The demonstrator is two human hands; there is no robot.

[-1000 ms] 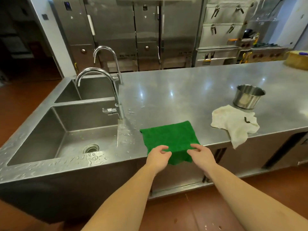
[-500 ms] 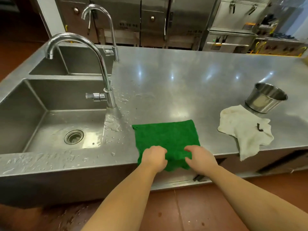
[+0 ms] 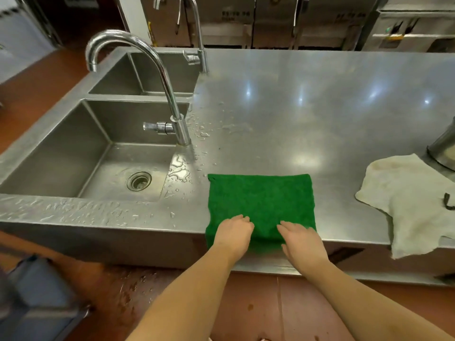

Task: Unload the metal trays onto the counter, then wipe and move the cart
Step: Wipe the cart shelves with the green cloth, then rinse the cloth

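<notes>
lower edge of the frame: red-brown floor (image 3: 246, 306), wet in spots, with a blurred grey-blue object (image 3: 37, 296) at lower left that cannot be identified. two bare forearms rise from the bottom centre. the left hand (image 3: 232, 236) lies on the near edge of the green cloth (image 3: 261, 203) with its fingers bent; its thumb is hidden, so whether it pinches the cloth cannot be told. the right hand (image 3: 304, 242), just beside it, rests with fingers fairly straight and flat on the same edge. the cloth lies spread at centre frame on the steel counter (image 3: 320, 119), its near hem hanging over the front lip. at centre left, a sink basin (image 3: 73, 153) with a drain (image 3: 138, 181); a curved faucet (image 3: 157, 77) stands at its right rim amid water drops. at right, a crumpled white cloth (image 3: 403, 200) droops over the counter's edge, and a metal pot (image 3: 443, 151) is cut by the frame. upper left: a second basin (image 3: 147, 75) and second faucet (image 3: 197, 33). top: steel cabinets (image 3: 270, 20).
</notes>
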